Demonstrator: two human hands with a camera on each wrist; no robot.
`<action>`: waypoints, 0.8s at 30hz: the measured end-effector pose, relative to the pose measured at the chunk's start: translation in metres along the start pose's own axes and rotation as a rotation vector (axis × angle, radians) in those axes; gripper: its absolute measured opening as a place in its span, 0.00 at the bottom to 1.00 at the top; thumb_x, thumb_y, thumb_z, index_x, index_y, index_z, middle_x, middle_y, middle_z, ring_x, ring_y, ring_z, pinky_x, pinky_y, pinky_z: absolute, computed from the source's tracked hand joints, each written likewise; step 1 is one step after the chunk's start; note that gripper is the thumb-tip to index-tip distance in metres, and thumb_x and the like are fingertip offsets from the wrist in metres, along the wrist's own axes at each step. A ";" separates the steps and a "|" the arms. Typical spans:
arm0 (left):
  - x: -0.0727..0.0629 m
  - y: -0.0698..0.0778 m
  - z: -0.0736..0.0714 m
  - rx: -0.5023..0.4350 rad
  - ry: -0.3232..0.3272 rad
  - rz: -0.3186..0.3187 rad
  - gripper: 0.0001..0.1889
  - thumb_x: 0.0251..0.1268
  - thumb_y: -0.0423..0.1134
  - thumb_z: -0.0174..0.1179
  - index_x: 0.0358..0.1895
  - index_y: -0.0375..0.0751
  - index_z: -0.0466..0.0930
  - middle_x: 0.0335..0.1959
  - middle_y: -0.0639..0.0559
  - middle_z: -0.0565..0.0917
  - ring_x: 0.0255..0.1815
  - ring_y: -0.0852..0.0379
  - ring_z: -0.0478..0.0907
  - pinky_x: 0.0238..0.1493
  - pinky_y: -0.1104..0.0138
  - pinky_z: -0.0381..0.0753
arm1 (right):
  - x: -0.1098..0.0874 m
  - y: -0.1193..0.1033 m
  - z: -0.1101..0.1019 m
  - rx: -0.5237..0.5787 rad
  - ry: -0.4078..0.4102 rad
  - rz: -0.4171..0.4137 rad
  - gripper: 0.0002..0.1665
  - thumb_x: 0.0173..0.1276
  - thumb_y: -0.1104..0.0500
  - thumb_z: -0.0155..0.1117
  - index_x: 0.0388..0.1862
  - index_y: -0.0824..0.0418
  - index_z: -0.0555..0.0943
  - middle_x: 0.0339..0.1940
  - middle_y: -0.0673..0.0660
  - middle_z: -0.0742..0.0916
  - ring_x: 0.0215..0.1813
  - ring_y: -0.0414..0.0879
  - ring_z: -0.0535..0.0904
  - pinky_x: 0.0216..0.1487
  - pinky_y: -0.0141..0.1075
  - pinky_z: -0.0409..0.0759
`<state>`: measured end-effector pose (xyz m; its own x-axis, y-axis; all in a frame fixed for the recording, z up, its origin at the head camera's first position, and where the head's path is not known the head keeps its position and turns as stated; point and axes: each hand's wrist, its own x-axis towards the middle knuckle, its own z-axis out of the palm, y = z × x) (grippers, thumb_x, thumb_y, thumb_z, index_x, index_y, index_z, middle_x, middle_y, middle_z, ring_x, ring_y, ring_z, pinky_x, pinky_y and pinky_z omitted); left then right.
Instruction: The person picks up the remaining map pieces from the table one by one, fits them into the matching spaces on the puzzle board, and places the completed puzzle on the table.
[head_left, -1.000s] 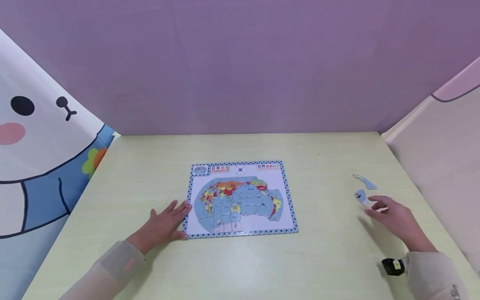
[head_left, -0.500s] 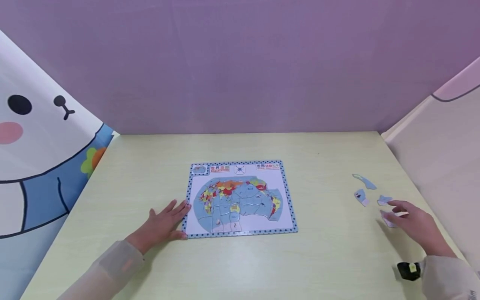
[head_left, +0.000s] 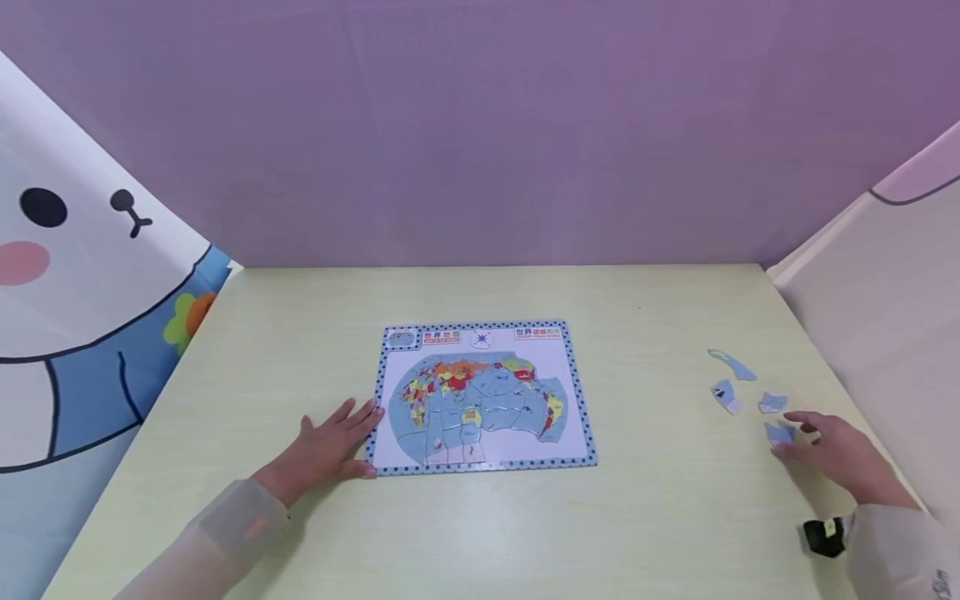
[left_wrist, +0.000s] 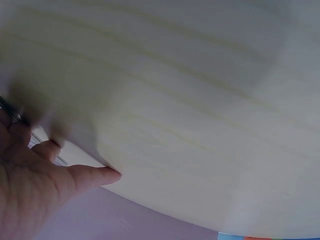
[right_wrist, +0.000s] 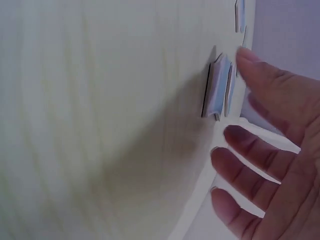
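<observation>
A world map puzzle board (head_left: 585,450) with a dotted blue border lies on the table, partly filled with map pieces. My left hand (head_left: 330,450) rests with spread fingers at the board's left edge; in the left wrist view the left thumb (left_wrist: 95,176) reaches along the table. At the right, my right hand (head_left: 843,450) hovers with loosely bent fingers beside a blue puzzle piece (head_left: 779,433), thumb tip right at its lower edge. In the right wrist view that piece (right_wrist: 217,87) lies on the table, apart from the fingers.
More loose pieces lie near the right hand: a long curved piece (head_left: 732,364), a piece with a dark picture (head_left: 725,396) and a small blue-and-white piece (head_left: 772,402). A purple backdrop (head_left: 480,133) stands behind the table (head_left: 480,533), with printed cloth on both sides.
My right hand has moved right, away from the picture piece, to the nearest loose piece. That piece, pinkish half a second ago, now shows more blue. The left hand stays put.
</observation>
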<state>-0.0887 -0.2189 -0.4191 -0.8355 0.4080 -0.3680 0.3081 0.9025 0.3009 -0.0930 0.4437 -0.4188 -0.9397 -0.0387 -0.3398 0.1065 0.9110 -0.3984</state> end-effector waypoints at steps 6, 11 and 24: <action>0.000 0.001 0.000 0.001 0.001 0.002 0.45 0.56 0.59 0.63 0.73 0.40 0.58 0.74 0.41 0.57 0.74 0.32 0.46 0.53 0.22 0.45 | 0.004 0.007 -0.002 -0.059 -0.035 -0.007 0.39 0.60 0.51 0.70 0.55 0.82 0.69 0.42 0.82 0.77 0.44 0.73 0.76 0.41 0.60 0.74; 0.000 0.002 -0.001 0.010 0.004 0.004 0.45 0.55 0.58 0.64 0.73 0.39 0.58 0.74 0.40 0.58 0.73 0.32 0.47 0.53 0.22 0.45 | 0.005 0.008 -0.002 -0.053 -0.050 0.011 0.40 0.60 0.50 0.69 0.56 0.82 0.68 0.44 0.83 0.77 0.46 0.77 0.74 0.42 0.62 0.73; 0.000 0.004 -0.001 0.002 0.007 0.004 0.45 0.55 0.56 0.65 0.73 0.39 0.58 0.74 0.40 0.57 0.74 0.32 0.46 0.53 0.22 0.45 | 0.004 0.010 -0.003 -0.049 -0.093 0.013 0.36 0.63 0.51 0.67 0.50 0.82 0.68 0.37 0.77 0.79 0.38 0.65 0.77 0.37 0.54 0.75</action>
<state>-0.0878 -0.2156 -0.4175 -0.8376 0.4103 -0.3606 0.3122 0.9013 0.3004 -0.0964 0.4542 -0.4211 -0.9039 -0.0626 -0.4231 0.1002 0.9307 -0.3518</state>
